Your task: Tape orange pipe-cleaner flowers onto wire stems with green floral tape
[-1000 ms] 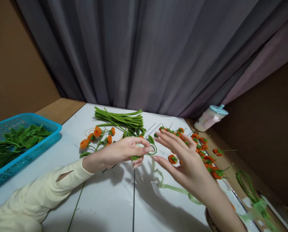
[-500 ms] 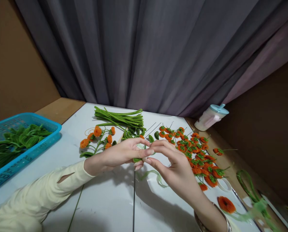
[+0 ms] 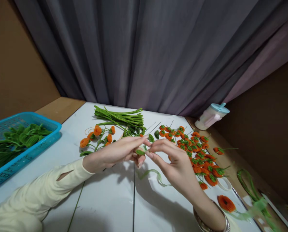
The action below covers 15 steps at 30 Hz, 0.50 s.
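My right hand (image 3: 174, 164) pinches the stem end of a small fuzzy green leaf (image 3: 140, 152) between thumb and fingertips. Close against it, my left hand (image 3: 124, 149) has its thumb stretched toward the right fingertips and its lower fingers curled under the leaf. What the left fingers grip is hidden. A strip of pale green floral tape (image 3: 156, 174) curls on the table below the hands. Just behind the fingers lie two loose green leaves (image 3: 156, 134). An orange flower spray (image 3: 99, 138) with a green stem lies beyond my left wrist.
A blue basket (image 3: 54, 129) with green leaves stands at left. Green pipe-cleaner stems (image 3: 121, 116) lie at the back. Several orange flower heads (image 3: 197, 151) spread at right, near a white ring (image 3: 224, 183) and a larger orange flower (image 3: 226, 203). A lidded cup (image 3: 211, 116) stands behind.
The leaf has come up and turned more into view between my hands. My left thumb has lifted away from it, and the left lower fingers have curled. The things on the table stay put.
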Available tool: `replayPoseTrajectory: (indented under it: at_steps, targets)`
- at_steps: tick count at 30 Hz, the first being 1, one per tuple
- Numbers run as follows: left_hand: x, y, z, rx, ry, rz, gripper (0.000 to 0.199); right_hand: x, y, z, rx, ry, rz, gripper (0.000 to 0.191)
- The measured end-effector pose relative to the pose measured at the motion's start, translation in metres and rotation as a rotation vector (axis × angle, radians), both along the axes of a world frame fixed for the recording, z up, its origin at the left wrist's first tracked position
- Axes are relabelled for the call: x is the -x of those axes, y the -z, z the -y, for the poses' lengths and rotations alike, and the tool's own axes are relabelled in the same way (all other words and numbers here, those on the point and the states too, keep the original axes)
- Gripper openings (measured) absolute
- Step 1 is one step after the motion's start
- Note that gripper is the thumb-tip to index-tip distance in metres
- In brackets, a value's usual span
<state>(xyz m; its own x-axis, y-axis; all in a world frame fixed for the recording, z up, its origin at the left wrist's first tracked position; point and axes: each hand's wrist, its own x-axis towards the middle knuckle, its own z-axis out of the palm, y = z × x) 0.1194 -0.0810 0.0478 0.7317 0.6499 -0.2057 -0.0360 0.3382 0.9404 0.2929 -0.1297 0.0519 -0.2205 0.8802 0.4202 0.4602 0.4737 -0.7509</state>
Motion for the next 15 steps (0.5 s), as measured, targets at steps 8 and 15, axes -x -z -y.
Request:
replayPoseTrajectory:
  at_steps: [8, 15]
  targets:
    - [0.013, -0.014, 0.003, -0.792, -0.144, -0.288, 0.014, -0.009, -0.005, -0.003, 0.208, 0.015, -0.126, 0.012]
    - [0.013, -0.019, 0.004, -0.678, -0.133, -0.286, 0.015, -0.016, -0.006, -0.007, 0.234, -0.208, -0.091, 0.006]
